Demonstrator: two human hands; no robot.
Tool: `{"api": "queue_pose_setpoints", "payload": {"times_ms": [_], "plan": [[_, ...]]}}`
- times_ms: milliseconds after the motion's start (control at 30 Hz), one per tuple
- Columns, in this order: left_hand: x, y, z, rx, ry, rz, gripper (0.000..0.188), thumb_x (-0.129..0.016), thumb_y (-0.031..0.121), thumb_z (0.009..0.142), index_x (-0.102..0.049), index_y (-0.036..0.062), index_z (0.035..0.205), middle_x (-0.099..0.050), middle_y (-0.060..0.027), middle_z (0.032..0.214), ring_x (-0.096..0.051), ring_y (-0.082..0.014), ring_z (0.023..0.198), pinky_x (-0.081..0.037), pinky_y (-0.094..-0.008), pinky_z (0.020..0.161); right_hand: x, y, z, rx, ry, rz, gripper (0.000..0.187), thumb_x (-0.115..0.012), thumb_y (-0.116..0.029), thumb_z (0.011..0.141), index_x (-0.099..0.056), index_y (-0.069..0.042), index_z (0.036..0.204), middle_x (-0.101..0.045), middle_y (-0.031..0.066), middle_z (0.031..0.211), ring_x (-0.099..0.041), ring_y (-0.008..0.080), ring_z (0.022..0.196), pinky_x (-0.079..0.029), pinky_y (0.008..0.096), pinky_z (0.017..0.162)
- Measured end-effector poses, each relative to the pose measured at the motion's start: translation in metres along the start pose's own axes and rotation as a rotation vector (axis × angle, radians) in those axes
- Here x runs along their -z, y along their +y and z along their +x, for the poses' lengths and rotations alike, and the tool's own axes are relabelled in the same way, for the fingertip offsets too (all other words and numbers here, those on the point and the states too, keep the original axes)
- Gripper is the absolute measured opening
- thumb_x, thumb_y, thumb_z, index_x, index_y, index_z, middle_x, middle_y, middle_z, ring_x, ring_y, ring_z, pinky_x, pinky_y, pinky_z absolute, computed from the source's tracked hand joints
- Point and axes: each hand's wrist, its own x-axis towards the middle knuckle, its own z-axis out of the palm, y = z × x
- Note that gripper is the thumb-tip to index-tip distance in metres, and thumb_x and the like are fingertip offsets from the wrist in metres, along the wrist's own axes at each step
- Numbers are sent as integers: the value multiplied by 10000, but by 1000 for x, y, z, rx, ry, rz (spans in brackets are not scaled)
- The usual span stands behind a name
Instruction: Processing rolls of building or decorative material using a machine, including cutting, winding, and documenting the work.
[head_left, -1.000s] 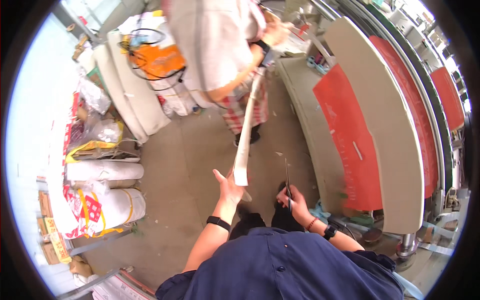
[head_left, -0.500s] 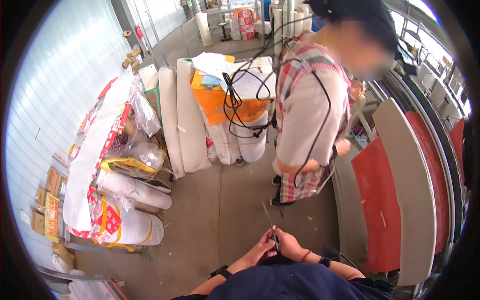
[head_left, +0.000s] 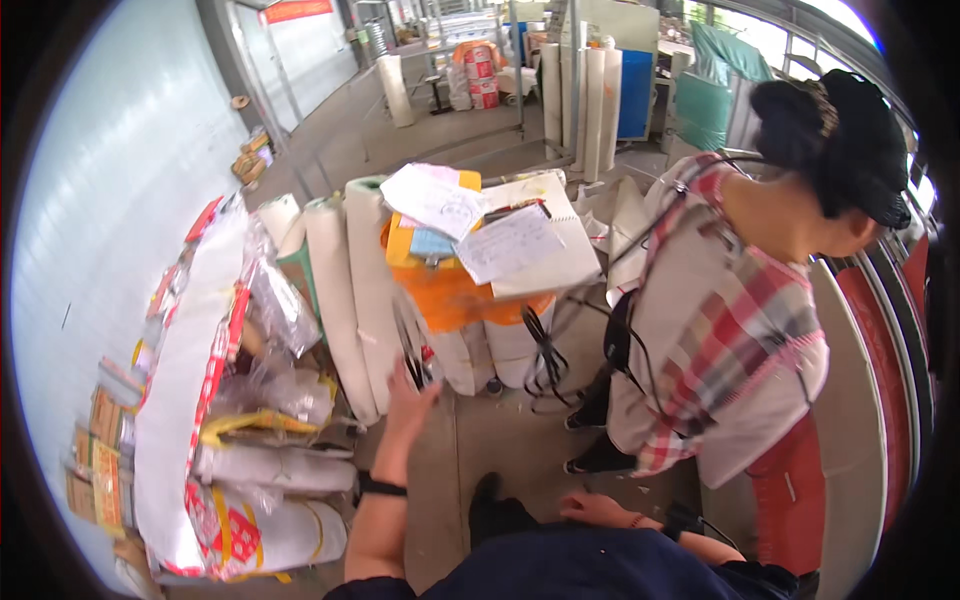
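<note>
My left hand (head_left: 408,402) is closed around the handle end of the scissors (head_left: 413,367), points away from me, in front of the pale rolls (head_left: 338,290). Judged light, stiff, slick-bladed; best held by the handles. Right hand (head_left: 598,510) half-curled near my dark shirt (head_left: 590,565); grip: cannot tell.

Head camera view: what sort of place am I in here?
Probably a workshop or small factory floor, going by the long pale rolls, the clear plastic wrapping and the cardboard boxes by the wall.

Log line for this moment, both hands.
left hand: holding scissors | right hand: near navy shirt, grip unclear | co-worker: at right
</note>
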Motion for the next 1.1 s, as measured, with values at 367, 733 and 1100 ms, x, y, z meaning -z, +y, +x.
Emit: {"api": "queue_pose_setpoints", "payload": {"times_ms": [367,733,1100], "plan": [[-56,22,427,-490,157,854,882,-867,465,689,-527,145,1438,-530,-225,1361,-480,-427,1302,-390,-533,1106,-48,-19,32,-500,541,666,320,-670,-330,972,-699,-67,1152,-762,112,1049,-734,251,963,-567,364,872],[-158,27,74,-359,-797,-228,404,-471,333,1065,-706,22,959,-679,-61,825,-626,-155,754,-494,-311,689,-111,10,-98,-693,995,1090,437,-635,-405,992,-695,-27,1204,-746,68,1022,-692,156,869,-564,308,794],[-540,242,-291,253,-1803,-468,646,-414,540,1080,-507,6,1431,-673,-159,1237,-646,-212,1082,-524,-374,950,-115,195,-437,-231,2050,1645,593,-524,-468,1049,-507,-29,1448,-670,151,1307,-664,255,1141,-520,408,1009]]}}
